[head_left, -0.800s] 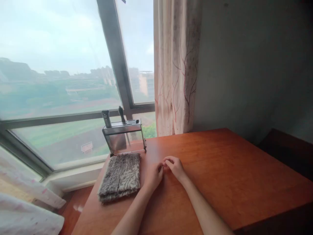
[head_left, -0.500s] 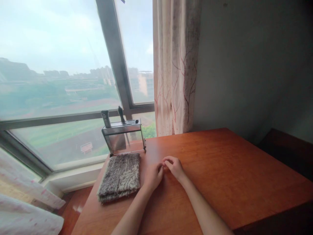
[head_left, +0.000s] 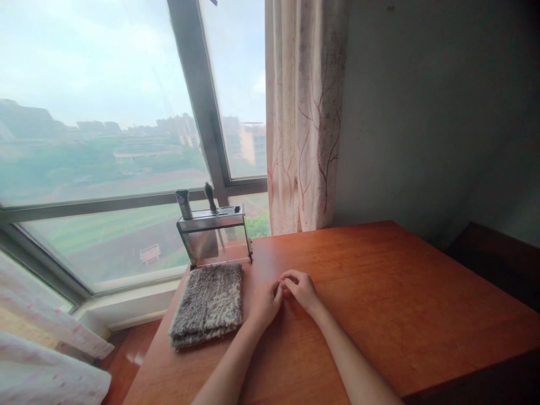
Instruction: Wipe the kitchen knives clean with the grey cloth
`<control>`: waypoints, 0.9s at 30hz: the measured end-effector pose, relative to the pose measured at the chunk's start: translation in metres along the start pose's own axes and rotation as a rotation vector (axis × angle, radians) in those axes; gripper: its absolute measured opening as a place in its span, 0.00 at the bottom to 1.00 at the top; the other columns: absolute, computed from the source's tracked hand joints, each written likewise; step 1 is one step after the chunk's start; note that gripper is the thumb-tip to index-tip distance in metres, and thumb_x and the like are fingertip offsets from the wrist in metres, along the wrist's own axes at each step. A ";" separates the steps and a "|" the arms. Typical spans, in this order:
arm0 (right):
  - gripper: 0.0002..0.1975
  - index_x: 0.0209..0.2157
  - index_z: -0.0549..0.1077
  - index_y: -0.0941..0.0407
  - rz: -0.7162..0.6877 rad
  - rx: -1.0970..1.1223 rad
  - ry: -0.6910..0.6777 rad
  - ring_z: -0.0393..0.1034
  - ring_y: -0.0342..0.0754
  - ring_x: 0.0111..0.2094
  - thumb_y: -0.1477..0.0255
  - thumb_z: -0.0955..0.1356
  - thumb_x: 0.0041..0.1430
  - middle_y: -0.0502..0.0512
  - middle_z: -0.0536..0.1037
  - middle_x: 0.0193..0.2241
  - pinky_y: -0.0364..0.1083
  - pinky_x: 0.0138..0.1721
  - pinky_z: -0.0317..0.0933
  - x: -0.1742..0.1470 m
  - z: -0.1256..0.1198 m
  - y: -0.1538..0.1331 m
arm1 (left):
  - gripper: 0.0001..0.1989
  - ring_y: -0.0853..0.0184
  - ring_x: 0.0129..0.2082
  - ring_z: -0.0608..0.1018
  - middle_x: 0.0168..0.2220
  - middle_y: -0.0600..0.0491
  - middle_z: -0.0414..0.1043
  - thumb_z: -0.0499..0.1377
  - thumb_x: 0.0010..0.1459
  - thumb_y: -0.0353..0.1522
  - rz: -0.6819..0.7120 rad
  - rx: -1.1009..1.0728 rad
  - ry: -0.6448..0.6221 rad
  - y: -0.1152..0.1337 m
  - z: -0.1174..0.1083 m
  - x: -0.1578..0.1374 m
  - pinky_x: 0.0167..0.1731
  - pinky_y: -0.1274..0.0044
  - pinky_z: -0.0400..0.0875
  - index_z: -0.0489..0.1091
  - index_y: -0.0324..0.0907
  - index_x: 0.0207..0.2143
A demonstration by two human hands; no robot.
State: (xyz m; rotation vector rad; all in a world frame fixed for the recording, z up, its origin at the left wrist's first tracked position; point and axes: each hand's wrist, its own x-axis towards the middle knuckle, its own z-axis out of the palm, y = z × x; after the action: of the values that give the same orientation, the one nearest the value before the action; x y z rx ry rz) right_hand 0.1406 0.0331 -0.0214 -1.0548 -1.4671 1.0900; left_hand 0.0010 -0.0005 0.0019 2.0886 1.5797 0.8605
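Observation:
My left hand [head_left: 264,304] rests on the wooden table [head_left: 379,304], its fingers curled and closed. My right hand [head_left: 301,288] lies beside it with bent fingers drawn together, and the fingertips of both hands meet. Whether anything small sits between them I cannot make out. Just left of my left hand is a folded, shaggy grey-and-white mat [head_left: 207,304]. Behind the mat stands a knife holder [head_left: 213,215] with clear sides. Two dark handles rise from its top, a broad one [head_left: 183,203] and a slimmer one [head_left: 210,197]; blades show through the side.
A large window [head_left: 105,140] lies behind and to the left, with a sill [head_left: 130,306] beside the table. A patterned curtain [head_left: 301,124] hangs at the far edge, and another curtain [head_left: 46,371] is at lower left. A grey wall [head_left: 422,124] borders the right side.

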 end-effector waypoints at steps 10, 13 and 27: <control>0.09 0.28 0.76 0.57 -0.020 -0.056 -0.004 0.75 0.48 0.28 0.72 0.64 0.51 0.55 0.79 0.27 0.45 0.31 0.70 -0.001 0.000 -0.005 | 0.13 0.62 0.32 0.78 0.33 0.48 0.79 0.50 0.59 0.30 0.019 0.018 0.001 -0.001 0.002 0.001 0.31 0.76 0.62 0.75 0.41 0.34; 0.09 0.29 0.76 0.57 -0.028 -0.062 -0.001 0.75 0.49 0.29 0.73 0.63 0.51 0.54 0.79 0.27 0.45 0.31 0.70 -0.001 -0.001 -0.005 | 0.11 0.63 0.30 0.78 0.32 0.49 0.79 0.52 0.56 0.28 0.022 0.017 0.012 -0.001 0.003 0.000 0.30 0.76 0.63 0.75 0.41 0.34; 0.12 0.31 0.78 0.57 -0.107 -0.176 -0.005 0.75 0.50 0.31 0.69 0.64 0.57 0.57 0.81 0.28 0.45 0.34 0.67 0.000 0.001 -0.006 | 0.12 0.63 0.33 0.78 0.32 0.49 0.78 0.54 0.54 0.33 -0.107 -0.517 0.068 -0.007 -0.004 0.007 0.36 0.74 0.70 0.75 0.37 0.35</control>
State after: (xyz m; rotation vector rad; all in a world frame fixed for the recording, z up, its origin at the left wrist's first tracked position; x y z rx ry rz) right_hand 0.1387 0.0316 -0.0160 -1.0815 -1.6270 0.9010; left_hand -0.0055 0.0084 0.0017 1.6119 1.3074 1.1640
